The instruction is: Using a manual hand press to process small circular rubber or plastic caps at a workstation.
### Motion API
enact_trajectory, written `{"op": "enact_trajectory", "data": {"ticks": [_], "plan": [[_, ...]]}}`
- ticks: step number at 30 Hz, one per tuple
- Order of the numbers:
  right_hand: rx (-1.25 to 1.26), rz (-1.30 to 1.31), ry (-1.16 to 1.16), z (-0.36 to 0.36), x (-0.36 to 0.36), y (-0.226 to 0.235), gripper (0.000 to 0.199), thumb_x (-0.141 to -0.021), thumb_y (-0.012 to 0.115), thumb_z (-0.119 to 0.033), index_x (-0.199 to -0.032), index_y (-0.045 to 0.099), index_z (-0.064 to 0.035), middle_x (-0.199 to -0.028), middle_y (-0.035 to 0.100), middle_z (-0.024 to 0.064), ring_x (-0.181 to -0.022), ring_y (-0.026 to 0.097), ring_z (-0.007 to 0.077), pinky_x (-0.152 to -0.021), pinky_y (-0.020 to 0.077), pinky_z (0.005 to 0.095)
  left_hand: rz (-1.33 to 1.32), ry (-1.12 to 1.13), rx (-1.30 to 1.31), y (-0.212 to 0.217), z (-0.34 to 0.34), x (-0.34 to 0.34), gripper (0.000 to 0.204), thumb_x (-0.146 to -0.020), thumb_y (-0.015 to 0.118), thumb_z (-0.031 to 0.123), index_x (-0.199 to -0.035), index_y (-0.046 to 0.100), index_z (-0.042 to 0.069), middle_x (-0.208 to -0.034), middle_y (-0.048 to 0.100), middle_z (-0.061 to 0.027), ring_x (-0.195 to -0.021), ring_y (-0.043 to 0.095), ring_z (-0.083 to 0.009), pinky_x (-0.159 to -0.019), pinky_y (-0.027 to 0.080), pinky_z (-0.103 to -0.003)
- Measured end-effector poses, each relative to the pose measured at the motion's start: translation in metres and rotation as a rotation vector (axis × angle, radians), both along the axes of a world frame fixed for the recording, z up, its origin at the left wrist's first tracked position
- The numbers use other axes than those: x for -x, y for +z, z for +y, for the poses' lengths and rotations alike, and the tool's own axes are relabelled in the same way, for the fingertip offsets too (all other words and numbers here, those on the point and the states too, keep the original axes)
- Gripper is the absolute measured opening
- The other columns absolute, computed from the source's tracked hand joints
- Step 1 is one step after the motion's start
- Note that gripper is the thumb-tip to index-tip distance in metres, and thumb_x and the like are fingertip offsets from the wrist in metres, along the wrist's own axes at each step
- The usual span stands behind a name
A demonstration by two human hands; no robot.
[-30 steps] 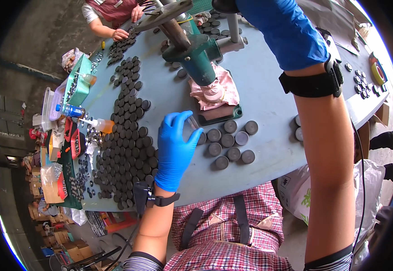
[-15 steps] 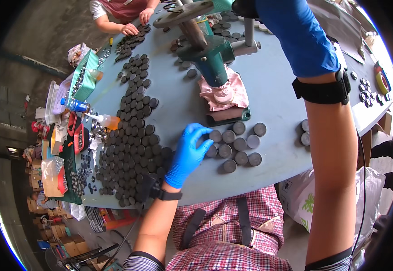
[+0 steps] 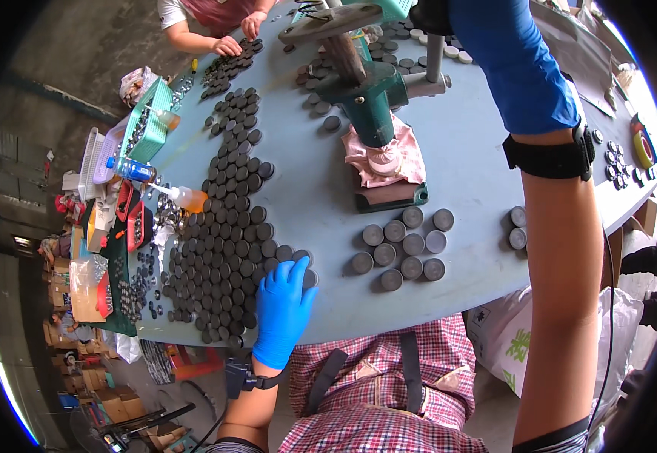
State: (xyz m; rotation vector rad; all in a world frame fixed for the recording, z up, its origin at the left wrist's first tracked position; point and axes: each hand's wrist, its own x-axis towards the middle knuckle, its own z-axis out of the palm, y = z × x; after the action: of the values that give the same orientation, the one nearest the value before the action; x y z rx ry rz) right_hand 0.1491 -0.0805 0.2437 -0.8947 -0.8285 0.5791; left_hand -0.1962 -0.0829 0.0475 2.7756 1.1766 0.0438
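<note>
Left hand [image 3: 283, 309]: blue glove, palm down at the near table edge, fingers spread flat over the near end of the disc field; fingertips rest on one or two discs. No disc is pinched or lifted.
Right hand: not visible; the forearm [image 3: 562, 302] rises out of the top of the view, strap [image 3: 551, 158] on the arm. Finger state cannot be told.
Discs [image 3: 226, 249]: small dark round pieces, laid flat in a dense band along the left of the table [image 3: 464, 128], running from the near edge toward the far side.
Second group [image 3: 404, 245]: about ten discs with pale grey tops, right of the glove, near the press base, apart from the main band.
Press [image 3: 366, 90]: green, upright at table centre, pink cloth [image 3: 385, 155] under its foot.
Handling, judged: discs look rigid, compact and metal-like; probably dense for their size, not fragile. Smooth faces may slip in a glove.
Grip point, judged: rim, thumb against forefinger. Neighbours touch, so slide a disc clear first, then lift.
Other person [image 3: 226, 45]: hands on discs at the far edge.
Left margin: trays [image 3: 147, 124], bottle [image 3: 128, 167].
</note>
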Motion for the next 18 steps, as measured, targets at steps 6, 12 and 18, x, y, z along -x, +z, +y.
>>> {"op": "enact_trajectory", "data": {"ticks": [6,12,18], "plan": [[-0.142,0.214,0.103,0.013,0.006,-0.008,0.057,-0.090,0.046,-0.065,-0.073,0.057,-0.0122,-0.055,0.050,0.0009,-0.046,0.045,0.0122,-0.043,0.0320,0.0244,-0.014,0.045,-0.159,-0.012,-0.010,-0.001,0.048,-0.080,0.075,0.018,-0.123,0.057,0.010,-0.116,0.057,-0.0106,-0.103,0.055,-0.0320,-0.090,0.043,-0.045],[0.010,-0.057,0.202,-0.006,-0.014,0.000,0.057,-0.093,0.045,-0.063,-0.072,0.056,-0.0111,-0.056,0.050,0.0012,-0.045,0.045,0.0124,-0.043,0.0333,0.0246,-0.166,-0.044,-0.210,-0.002,-0.012,-0.032,0.039,-0.082,0.072,0.012,-0.118,0.060,0.010,-0.111,0.061,-0.0111,-0.103,0.056,-0.0315,-0.089,0.044,-0.044],[-0.215,-0.053,0.083,0.031,-0.022,-0.015,0.055,-0.096,0.042,-0.057,-0.072,0.055,-0.0101,-0.055,0.050,0.0020,-0.045,0.045,0.0127,-0.043,0.0347,0.0257,-0.696,-0.071,-0.046,-0.019,0.047,-0.125,0.030,-0.085,0.066,0.003,-0.115,0.061,0.003,-0.111,0.061,-0.0152,-0.103,0.059,-0.0337,-0.090,0.047,-0.041]]}}
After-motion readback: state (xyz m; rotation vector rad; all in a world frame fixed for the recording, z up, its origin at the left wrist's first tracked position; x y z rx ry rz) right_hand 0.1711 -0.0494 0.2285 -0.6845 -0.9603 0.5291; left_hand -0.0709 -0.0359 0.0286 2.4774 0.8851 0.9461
